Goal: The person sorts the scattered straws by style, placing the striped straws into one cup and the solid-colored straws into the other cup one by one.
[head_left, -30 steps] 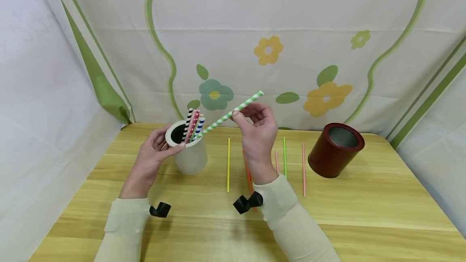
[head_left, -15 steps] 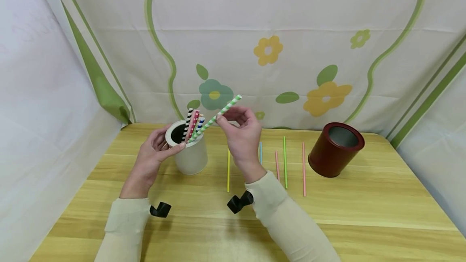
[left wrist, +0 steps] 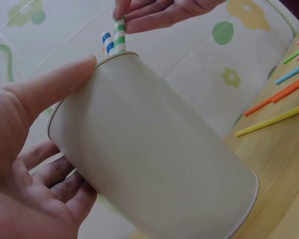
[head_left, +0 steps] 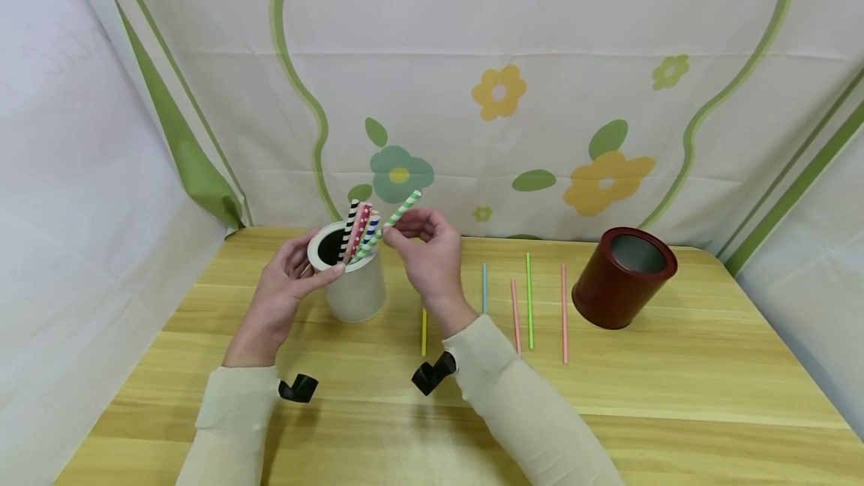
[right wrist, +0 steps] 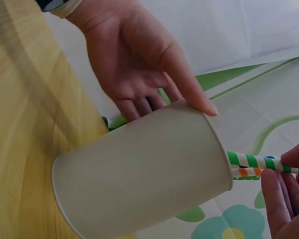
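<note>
My left hand (head_left: 275, 302) holds a white can (head_left: 356, 297) at its left side, the thumb lying on the rim. Several patterned paper straws lean inside the can: a black-striped straw (head_left: 347, 231), a pink one with white dots (head_left: 361, 225) and a blue-striped straw (head_left: 371, 229) among them. Between thumb and fingers my right hand (head_left: 435, 259) pinches a green-and-white striped straw (head_left: 408, 203). It is tilted, its lower end inside the can's mouth, as the right wrist view also shows. How deep it reaches is hidden by the can wall (left wrist: 149, 139).
Thin plain sticks lie on the wooden table (head_left: 607, 396): a yellow stick (head_left: 424, 332), a blue stick (head_left: 484, 287), a green stick (head_left: 529, 306) and pink ones. Orange sticks (left wrist: 274, 97) show in the left wrist view. A dark red can (head_left: 610, 287) stands at the right.
My right hand has moved left and slightly down, bringing the green-striped straw lower into the white can and more upright. The left hand and the can have stayed in place.
</note>
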A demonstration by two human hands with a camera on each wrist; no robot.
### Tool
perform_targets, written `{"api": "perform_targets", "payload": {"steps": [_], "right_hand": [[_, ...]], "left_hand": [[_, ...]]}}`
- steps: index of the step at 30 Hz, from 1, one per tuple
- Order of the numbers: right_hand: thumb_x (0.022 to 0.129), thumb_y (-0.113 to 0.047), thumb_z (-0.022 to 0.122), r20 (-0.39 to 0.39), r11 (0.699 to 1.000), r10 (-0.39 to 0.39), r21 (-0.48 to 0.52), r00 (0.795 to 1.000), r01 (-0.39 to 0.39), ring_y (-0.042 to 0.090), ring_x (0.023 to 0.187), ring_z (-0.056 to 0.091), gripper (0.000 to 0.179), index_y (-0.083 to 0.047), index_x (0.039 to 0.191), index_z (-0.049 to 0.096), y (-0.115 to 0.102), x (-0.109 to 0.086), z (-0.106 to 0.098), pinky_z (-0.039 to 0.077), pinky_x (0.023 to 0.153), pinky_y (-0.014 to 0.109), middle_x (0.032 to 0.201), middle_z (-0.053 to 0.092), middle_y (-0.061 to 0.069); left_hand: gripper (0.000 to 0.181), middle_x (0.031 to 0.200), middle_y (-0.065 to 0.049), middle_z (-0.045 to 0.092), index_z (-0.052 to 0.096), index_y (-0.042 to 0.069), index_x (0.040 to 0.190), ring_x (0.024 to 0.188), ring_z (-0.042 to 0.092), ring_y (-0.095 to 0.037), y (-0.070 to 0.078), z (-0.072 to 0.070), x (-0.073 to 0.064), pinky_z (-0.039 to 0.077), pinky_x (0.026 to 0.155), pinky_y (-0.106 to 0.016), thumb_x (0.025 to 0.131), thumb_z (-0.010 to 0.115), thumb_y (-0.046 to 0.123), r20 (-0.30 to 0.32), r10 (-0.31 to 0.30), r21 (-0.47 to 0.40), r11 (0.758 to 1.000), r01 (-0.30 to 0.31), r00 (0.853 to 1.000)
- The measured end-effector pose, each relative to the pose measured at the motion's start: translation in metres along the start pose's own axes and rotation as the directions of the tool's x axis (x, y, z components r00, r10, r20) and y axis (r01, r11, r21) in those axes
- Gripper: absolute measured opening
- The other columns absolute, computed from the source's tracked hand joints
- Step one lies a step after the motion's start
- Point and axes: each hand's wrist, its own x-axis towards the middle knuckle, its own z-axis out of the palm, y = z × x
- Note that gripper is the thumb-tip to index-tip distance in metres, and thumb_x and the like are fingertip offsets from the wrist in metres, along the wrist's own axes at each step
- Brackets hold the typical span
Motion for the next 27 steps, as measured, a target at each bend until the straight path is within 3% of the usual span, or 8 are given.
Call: {"api": "perform_targets", "payload": {"steps": [12, 20, 27], "right_hand": [[0.087, -0.005, 0.085, 0.063, 0.995, -0.007, -0.104, 0.998, 0.014, 0.014, 0.09, 0.073, 0.023, -0.005, 0.106, 0.072, 0.017, -0.004, 0.007, 0.063, 0.081, 0.022, 0.104, 0.079, 0.013], [0.088, -0.005, 0.084, 0.1, 0.992, -0.016, -0.127, 0.995, 0.028, 0.017, 0.092, 0.073, 0.023, -0.005, 0.107, 0.072, 0.016, -0.007, 0.008, 0.064, 0.08, 0.023, 0.105, 0.078, 0.013], [0.088, -0.009, 0.085, 0.108, 0.987, 0.002, -0.163, 0.994, 0.016, 0.013, 0.09, 0.072, 0.021, -0.007, 0.105, 0.072, 0.016, -0.008, 0.008, 0.062, 0.079, 0.022, 0.102, 0.079, 0.009]], "left_hand": [[0.085, 0.174, -0.006, 0.039, 0.035, 0.017, 0.167, 0.16, 0.038, -0.024, 0.0, 0.0, -0.001, 0.039, 0.13, -0.032, 0.097, 0.082, 0.012, 0.002, -0.005, 0.012, 1.0, 0.005, 1.0], [0.085, 0.175, -0.005, 0.038, 0.035, 0.018, 0.167, 0.161, 0.037, -0.023, -0.001, 0.0, -0.001, 0.044, 0.122, -0.02, 0.097, 0.081, 0.011, 0.006, -0.006, 0.006, 1.0, 0.006, 1.0], [0.084, 0.175, -0.006, 0.039, 0.036, 0.017, 0.167, 0.16, 0.038, -0.024, -0.001, 0.0, -0.001, 0.045, 0.119, -0.017, 0.097, 0.081, 0.011, 0.004, 0.0, 0.01, 1.0, 0.0, 1.0]]}}
